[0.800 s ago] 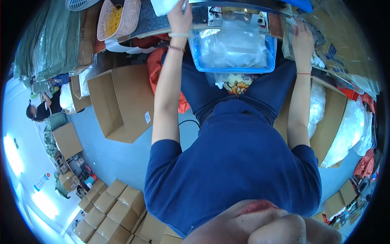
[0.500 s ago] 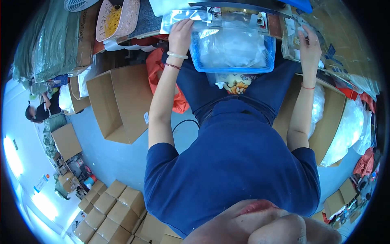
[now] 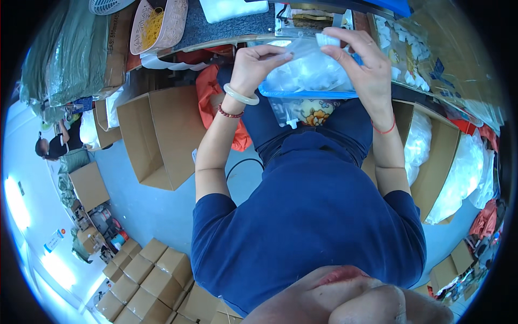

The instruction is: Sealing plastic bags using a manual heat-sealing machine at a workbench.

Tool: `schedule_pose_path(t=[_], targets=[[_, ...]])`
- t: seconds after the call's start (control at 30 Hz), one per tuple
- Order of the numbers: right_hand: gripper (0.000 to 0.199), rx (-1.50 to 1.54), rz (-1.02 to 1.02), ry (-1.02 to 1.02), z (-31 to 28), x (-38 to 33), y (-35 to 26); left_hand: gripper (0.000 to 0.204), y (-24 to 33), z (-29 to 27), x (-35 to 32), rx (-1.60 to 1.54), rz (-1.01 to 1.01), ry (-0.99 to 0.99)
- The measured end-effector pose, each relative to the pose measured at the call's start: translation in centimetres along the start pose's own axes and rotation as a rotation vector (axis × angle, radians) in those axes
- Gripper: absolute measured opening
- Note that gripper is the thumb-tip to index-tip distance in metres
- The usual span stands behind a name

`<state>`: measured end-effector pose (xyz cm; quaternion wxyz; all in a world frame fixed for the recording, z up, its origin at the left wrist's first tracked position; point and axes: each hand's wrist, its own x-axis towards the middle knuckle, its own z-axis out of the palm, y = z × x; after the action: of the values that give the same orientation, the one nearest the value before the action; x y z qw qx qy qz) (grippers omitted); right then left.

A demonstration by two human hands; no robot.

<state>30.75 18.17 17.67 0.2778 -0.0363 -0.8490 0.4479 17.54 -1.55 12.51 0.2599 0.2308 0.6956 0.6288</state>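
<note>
Item: clear plastic bag, held above blue bin on lap. Left hand pinching bag's left top edge; right hand pinching right, small white piece at fingertips. Judged light, limp, slippery; best gripped at rim

The setting is a packing area within a warehouse or small goods-handling workshop. Indicators:

- Open cardboard cartons stand on the grey floor to the left; another open carton on the right holds clear plastic bags.
- Sealed cartons are stacked in rows at the near left.
- A worktable at the far side carries a basket of rubber bands.
- Bundles wrapped in green sheeting are stored at the far left.
- A second person works among cartons on the left.
</note>
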Motion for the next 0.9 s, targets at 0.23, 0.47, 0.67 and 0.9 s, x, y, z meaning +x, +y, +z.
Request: schedule_pose_path(t=[0.23, 0.47, 0.67, 0.9], targets=[[0.029, -0.212, -0.134, -0.402, -2.0, 1.8, 2.4, 0.019, -0.3, 0.6, 0.4, 0.019, -0.173, -0.392], [0.032, -0.104, 0.205, -0.312, -1.3, 2.5, 5.9, 0.026, -3.7, 2.7, 2.8, -0.384, -0.441, -0.444], [0.024, -0.086, 0.291, -0.411, -4.2, -2.5, 5.0, 0.029, -4.5, 3.7, 7.2, -0.705, -0.485, -0.278], [0.039, -0.373, 0.131, -0.543, 14.6, -12.7, 10.8, 0.029, -5.6, 4.0, 7.2, -0.689, -0.479, -0.294]])
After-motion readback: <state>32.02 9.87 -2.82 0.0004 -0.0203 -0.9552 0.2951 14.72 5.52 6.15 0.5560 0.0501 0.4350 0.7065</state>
